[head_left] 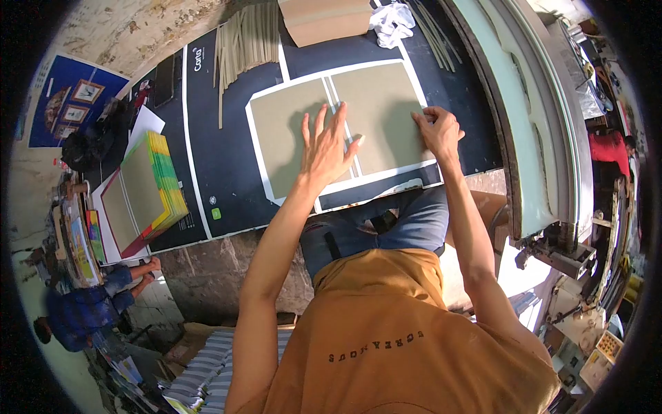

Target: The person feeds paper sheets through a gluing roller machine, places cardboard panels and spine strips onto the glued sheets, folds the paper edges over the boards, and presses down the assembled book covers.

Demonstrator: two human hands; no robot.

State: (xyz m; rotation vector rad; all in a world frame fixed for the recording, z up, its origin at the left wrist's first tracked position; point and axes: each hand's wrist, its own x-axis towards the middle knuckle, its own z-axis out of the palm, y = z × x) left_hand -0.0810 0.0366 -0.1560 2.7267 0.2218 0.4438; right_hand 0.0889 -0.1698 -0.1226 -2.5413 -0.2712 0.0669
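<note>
In the head view a white sheet lies on the dark table, bearing two grey-brown boards with a narrow strip between them. My left hand rests flat with fingers spread, mostly over the left board, its thumb reaching across the central strip. At the right board's outer edge is my right hand, its fingers curled together against the margin. Whatever those fingers pinch is hidden. White margin shows around the boards, with folded corners on the left side.
A stack of covers stands at left. Thin board strips lie at the back beside a cardboard box and a crumpled white cloth. A large pale green machine borders the right side. Another person is at far left.
</note>
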